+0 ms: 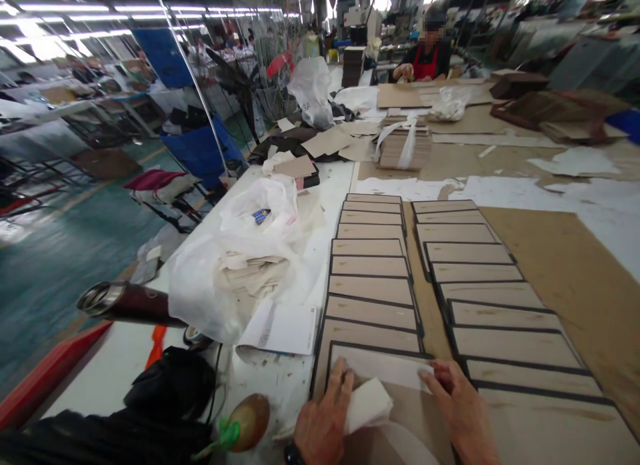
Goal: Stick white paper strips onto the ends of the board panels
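Note:
My left hand [324,412], with a dark watch at the wrist, lies over the near left panel. Its fingertips press the left end of a thin white strip [383,366], while a folded bundle of white strips [370,404] is tucked under the thumb side. The thumb itself is hidden. At the strip's other end, my right hand [463,405] pinches the corner between thumb and forefinger. The strip lies along the top of a beige, dark-edged panel [415,418]. Another loose translucent strip [407,442] trails below the bundle.
Two columns of overlapping beige panels [370,288] [477,272] run away from me. To the left are a plastic bag of pale scraps [200,285], a white booklet [280,326] and a brown round object with green wrapping [253,418]. A co-worker [425,58] is across the table.

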The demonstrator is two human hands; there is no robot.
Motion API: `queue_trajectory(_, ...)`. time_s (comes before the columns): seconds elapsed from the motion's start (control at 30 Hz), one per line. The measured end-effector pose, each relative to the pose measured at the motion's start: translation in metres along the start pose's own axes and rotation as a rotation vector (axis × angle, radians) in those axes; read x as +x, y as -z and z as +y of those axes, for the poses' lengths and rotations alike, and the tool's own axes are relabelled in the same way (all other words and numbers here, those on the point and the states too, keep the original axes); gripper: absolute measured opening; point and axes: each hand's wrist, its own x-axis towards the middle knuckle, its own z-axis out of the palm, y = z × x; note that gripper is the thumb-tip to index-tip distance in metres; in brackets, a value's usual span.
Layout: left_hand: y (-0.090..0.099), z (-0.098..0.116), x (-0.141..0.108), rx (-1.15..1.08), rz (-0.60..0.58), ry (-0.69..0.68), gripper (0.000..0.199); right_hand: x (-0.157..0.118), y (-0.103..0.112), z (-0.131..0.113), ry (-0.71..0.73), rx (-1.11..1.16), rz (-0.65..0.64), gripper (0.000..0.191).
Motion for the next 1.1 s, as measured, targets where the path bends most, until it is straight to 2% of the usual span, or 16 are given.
queue_trajectory(0.17, -0.003, -0.004, 0.003, -0.052, -0.012, -0.015, 0.092, 0.003, -0.001, 0.005, 0.023, -0.042, 0.009, 0.038)
queue_trajectory(0.43, 0.004, -0.003, 0.003, -0.019, -0.017, -0.028, 0.089, 0.005, -0.001, 0.0, 0.051, -0.081, 0.018, 0.033)
queue_trajectory(0.57, 0.001, -0.004, 0.003, 0.004, 0.042, -0.012, 0.089, 0.005, -0.002, -0.002, 0.107, -0.106, 0.077, 0.033)
queue_trajectory(0.7, 0.002, -0.005, 0.005, 0.01, -0.002, -0.015, 0.091, 0.002, -0.002, -0.003, 0.159, -0.136, 0.151, 0.033)
queue_trajectory(0.8, 0.004, -0.005, 0.005, 0.018, -0.016, -0.009, 0.092, 0.0, -0.004, -0.004, 0.207, -0.135, 0.116, 0.025)
queue_trajectory(0.9, 0.004, -0.002, 0.005, 0.042, 0.02, -0.012, 0.093, -0.001, -0.004, -0.005, 0.244, -0.124, 0.057, 0.024)
queue_trajectory(1.0, 0.001, 0.0, 0.005, 0.074, 0.048, -0.018, 0.097, 0.0, -0.005, -0.002, 0.217, -0.121, 0.062, 0.027)
queue_trajectory(1.1, 0.0, 0.002, 0.006, 0.098, 0.063, -0.016, 0.095, 0.002, -0.004, 0.002, 0.139, -0.131, 0.117, 0.039)
